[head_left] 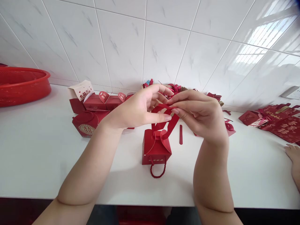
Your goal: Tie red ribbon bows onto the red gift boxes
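Observation:
A small red box (156, 149) with folded top flaps stands upright on the white table, a twisted rope handle hanging down its front. Red ribbon (172, 125) rises from its top to both hands. My right hand (199, 109) pinches the ribbon between thumb and fingers above the box. Beside it on the left, my left hand (142, 106) has its thumb and fingers apart around the ribbon loop; the fingertips of the two hands nearly meet. Whether the left fingers grip any ribbon is hard to tell.
On the white table (35, 150), a red basket (25, 84) stands far left. Red boxes (86, 125) stand behind my left arm. A thin red strip (181, 134) lies right of the small box. Red bags (283, 122) and another person's hand (292, 153) are at right.

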Tool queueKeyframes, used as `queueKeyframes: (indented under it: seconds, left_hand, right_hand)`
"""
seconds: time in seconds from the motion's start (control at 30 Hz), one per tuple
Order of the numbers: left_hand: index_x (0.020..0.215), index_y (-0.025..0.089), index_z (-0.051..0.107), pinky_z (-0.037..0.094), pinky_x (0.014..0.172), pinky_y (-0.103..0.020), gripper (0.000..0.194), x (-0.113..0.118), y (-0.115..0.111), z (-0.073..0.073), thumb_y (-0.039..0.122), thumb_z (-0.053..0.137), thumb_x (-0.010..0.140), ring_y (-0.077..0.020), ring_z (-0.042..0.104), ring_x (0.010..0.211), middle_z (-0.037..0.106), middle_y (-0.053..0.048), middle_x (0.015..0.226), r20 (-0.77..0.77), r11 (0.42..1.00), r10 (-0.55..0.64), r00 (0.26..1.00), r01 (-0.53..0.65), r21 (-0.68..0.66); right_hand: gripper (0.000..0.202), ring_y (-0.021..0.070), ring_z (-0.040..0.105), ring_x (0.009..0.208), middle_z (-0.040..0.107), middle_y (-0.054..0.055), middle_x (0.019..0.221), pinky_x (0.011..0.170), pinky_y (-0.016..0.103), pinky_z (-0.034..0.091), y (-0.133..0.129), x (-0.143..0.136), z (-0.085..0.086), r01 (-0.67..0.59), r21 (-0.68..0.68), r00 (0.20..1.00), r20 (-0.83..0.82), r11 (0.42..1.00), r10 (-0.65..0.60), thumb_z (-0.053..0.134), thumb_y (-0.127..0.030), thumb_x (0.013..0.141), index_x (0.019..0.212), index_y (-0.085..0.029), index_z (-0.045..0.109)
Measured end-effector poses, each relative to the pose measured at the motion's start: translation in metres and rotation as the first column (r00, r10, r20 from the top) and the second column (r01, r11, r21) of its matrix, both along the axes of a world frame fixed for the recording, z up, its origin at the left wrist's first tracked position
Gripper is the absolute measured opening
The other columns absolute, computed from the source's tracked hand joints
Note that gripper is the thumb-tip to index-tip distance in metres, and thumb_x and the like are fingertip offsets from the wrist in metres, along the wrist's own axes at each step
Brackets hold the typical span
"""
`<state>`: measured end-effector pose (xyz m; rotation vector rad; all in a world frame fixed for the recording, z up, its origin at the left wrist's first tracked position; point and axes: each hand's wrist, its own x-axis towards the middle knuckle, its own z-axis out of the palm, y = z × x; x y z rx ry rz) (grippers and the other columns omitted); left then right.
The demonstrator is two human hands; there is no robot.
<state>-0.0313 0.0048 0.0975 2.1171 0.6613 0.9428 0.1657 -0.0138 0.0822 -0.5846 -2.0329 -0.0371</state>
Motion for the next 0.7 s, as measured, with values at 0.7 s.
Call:
queueKeyframes:
  seconds: [0.7]
  left_hand:
    - [0.104, 0.021, 0.057, 0.059, 0.074, -0.031, 0.026, 0.002, 0.004, -0.005, 0.011, 0.061, 0.08, -0.0175, 0.069, 0.088, 0.068, -0.002, 0.103, 0.154, 0.99, 0.144, 0.978, -0.142, -0.023]
  right_hand:
    - [0.016, 0.0195, 0.068, 0.094, 0.071, 0.005, 0.099, 0.082, 0.037, 0.06, 0.001, 0.0, -0.002, 0.068, -0.02, 0.996, -0.048, 0.997, -0.069, 0.059, -0.017, 0.087, 0.088, -0.024, 0.074]
